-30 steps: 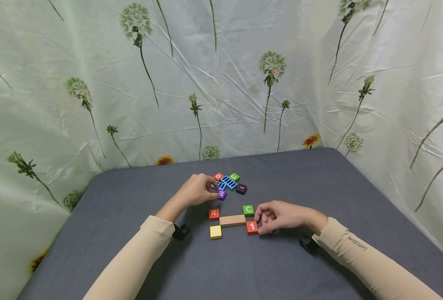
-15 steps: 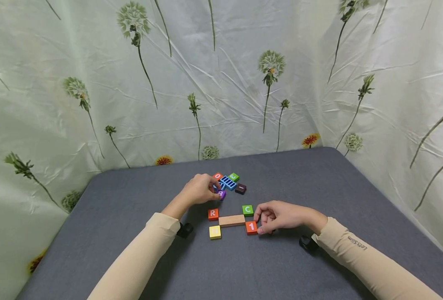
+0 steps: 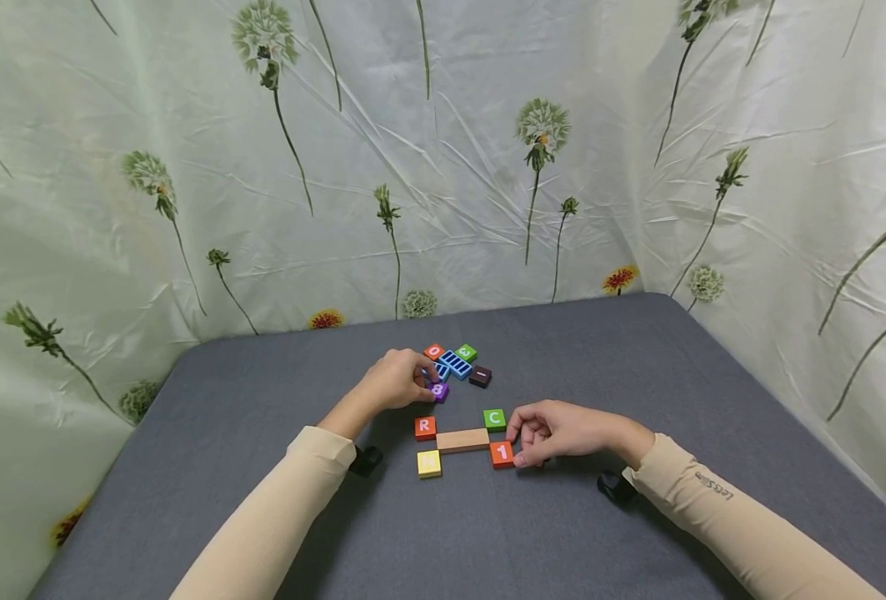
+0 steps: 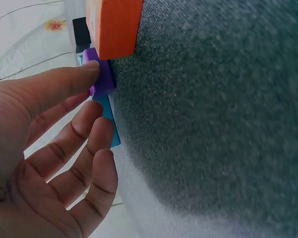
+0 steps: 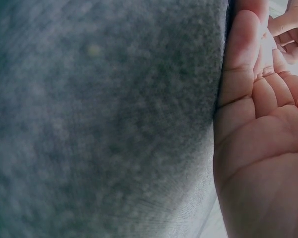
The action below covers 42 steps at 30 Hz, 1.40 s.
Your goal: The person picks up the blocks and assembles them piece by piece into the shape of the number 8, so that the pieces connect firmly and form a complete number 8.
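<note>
In the head view my left hand (image 3: 397,382) pinches a small purple block with a white 8 (image 3: 438,392); the left wrist view shows the thumb on the purple block (image 4: 104,79) and the index finger partly hidden behind it. My right hand (image 3: 563,429) rests on the table with loosely curled fingers, holding nothing, its thumb tip right at the edge of an orange-red block marked 1 (image 3: 502,454). A plain wooden plank (image 3: 463,441) lies between that block, a green C block (image 3: 494,419), an orange-red R block (image 3: 425,428) and a yellow letter block (image 3: 429,463).
Behind the purple block lie two blue barred pieces, one on top (image 3: 455,364), with an orange-red 0 block (image 3: 433,352), a green 3 block (image 3: 466,353) and a dark brown block (image 3: 480,377). A flowered curtain (image 3: 458,167) hangs beyond the grey table (image 3: 600,358).
The left hand has drawn the purple block slightly toward the person, away from the blue pieces. The right hand has stayed in place.
</note>
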Each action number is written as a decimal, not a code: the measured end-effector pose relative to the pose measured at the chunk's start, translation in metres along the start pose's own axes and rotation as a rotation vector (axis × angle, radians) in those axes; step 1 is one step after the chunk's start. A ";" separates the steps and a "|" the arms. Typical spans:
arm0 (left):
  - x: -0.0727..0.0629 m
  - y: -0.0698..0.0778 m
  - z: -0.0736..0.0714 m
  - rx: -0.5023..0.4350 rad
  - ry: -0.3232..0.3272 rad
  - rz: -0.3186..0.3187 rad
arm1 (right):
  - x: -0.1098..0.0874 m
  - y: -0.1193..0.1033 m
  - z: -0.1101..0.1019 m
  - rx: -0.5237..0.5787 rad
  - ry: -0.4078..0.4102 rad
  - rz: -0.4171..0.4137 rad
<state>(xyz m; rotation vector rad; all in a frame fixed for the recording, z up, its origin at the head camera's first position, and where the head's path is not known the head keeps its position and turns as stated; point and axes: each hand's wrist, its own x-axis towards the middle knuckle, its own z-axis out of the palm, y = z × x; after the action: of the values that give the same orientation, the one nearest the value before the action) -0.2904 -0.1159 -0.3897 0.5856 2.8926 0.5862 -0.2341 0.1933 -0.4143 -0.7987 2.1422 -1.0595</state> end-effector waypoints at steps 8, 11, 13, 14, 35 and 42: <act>-0.006 -0.008 -0.007 0.043 -0.047 0.035 | 0.000 0.002 0.001 0.008 0.002 -0.004; -0.009 -0.013 -0.010 0.045 -0.060 0.049 | 0.000 0.002 0.001 0.006 0.005 -0.003; -0.011 -0.016 -0.012 0.041 -0.065 0.058 | 0.000 0.002 0.001 0.003 0.007 -0.001; -0.012 -0.017 -0.013 0.038 -0.066 0.063 | 0.000 0.002 0.001 0.001 0.007 0.000; -0.017 -0.018 -0.003 0.024 0.022 -0.049 | 0.000 0.002 0.001 -0.010 0.007 -0.003; -0.017 -0.020 -0.002 0.018 0.018 -0.055 | 0.000 0.003 0.000 -0.014 0.008 0.000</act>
<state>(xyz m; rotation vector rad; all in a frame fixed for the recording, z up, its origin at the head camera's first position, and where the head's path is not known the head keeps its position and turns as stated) -0.2817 -0.1404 -0.3944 0.5033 2.9240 0.5610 -0.2353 0.1949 -0.4172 -0.8018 2.1585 -1.0510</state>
